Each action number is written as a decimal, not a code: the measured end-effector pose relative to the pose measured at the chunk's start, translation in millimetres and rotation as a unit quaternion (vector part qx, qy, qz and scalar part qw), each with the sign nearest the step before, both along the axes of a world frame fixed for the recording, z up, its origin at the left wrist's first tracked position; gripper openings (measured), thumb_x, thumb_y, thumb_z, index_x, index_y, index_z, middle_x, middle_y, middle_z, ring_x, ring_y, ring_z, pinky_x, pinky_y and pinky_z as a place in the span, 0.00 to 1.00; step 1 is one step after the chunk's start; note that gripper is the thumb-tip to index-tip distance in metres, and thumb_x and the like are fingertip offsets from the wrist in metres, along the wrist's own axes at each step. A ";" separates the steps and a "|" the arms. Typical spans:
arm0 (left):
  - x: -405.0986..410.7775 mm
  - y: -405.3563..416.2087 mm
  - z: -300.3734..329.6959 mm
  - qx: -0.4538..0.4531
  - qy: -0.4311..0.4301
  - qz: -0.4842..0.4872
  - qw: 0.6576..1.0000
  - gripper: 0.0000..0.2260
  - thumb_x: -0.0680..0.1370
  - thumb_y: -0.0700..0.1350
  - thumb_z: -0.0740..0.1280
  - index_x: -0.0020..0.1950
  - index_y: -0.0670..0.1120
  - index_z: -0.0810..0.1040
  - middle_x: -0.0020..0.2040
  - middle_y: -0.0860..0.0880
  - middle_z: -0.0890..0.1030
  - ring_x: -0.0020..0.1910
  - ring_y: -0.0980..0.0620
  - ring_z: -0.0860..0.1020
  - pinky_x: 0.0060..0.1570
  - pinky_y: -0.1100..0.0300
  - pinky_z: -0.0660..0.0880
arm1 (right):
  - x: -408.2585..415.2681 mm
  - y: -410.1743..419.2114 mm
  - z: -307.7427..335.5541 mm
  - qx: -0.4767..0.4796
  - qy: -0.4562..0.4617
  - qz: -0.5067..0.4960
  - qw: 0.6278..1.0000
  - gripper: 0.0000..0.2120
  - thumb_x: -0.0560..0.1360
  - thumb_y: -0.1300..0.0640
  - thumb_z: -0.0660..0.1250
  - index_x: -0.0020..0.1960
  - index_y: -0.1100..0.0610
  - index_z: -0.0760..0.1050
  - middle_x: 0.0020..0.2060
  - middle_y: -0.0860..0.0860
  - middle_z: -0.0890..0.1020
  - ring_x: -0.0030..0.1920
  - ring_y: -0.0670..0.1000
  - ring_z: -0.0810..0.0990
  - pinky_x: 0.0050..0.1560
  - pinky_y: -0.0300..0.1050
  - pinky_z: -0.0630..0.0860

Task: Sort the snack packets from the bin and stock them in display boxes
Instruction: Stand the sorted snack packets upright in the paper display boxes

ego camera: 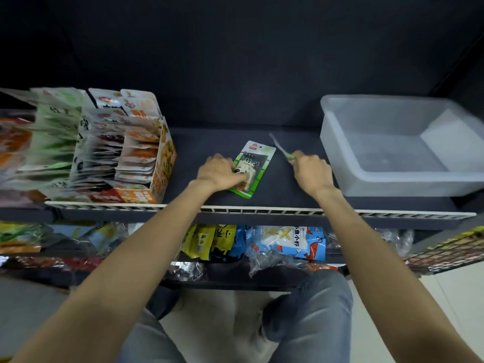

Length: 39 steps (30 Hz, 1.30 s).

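A: Where is the packet?
B: Flat on the dark shelf, centre. The left hand presses its lower left edge, fingers curled onto it.
A: And the right hand?
B: At three o'clock from the packet, pinching a second packet, seen edge-on and blurred.
A: The bin?
B: Further out at three o'clock, translucent. The display box, full of packets, stands at nine o'clock.

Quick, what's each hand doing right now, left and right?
Left hand: fingers on the green packet lying on the shelf; an actual grip cannot be told.
Right hand: grips a thin, motion-blurred packet edge-on.
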<state>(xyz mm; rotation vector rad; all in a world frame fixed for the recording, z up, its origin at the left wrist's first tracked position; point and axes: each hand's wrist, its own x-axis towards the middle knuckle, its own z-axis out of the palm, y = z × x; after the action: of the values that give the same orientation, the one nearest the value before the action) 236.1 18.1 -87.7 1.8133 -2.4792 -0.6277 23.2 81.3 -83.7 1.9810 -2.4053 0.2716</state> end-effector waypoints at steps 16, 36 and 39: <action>29.8 43.9 48.3 -0.212 0.234 0.023 0.949 0.12 0.76 0.48 0.67 0.57 0.48 0.71 0.50 0.49 0.82 0.48 0.44 0.80 0.46 0.50 0.74 | 13.1 27.1 20.2 -0.113 -0.326 -0.023 0.938 0.12 0.77 0.60 0.64 0.59 0.56 0.69 0.49 0.53 0.81 0.47 0.56 0.80 0.50 0.54 0.76; 303.3 54.1 109.2 -0.376 0.370 0.155 0.835 0.12 0.72 0.48 0.73 0.48 0.39 0.82 0.47 0.45 0.84 0.48 0.51 0.81 0.49 0.58 0.78 | 142.2 -0.5 117.8 -0.177 -0.504 0.111 0.838 0.10 0.73 0.67 0.69 0.43 0.54 0.71 0.38 0.48 0.78 0.36 0.41 0.78 0.42 0.39 0.75; 310.4 42.6 103.0 -0.361 0.357 0.156 0.848 0.12 0.72 0.43 0.74 0.51 0.38 0.82 0.49 0.47 0.82 0.45 0.64 0.80 0.47 0.65 0.77 | 184.3 -10.5 142.1 -0.161 -0.618 0.141 0.756 0.09 0.74 0.67 0.68 0.48 0.54 0.73 0.42 0.48 0.81 0.41 0.43 0.81 0.42 0.39 0.78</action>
<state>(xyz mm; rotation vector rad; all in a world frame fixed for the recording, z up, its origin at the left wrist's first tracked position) 546.6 60.7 15.4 1.2936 -1.5579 -0.2167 207.5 70.8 58.4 2.2587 -2.0486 2.4680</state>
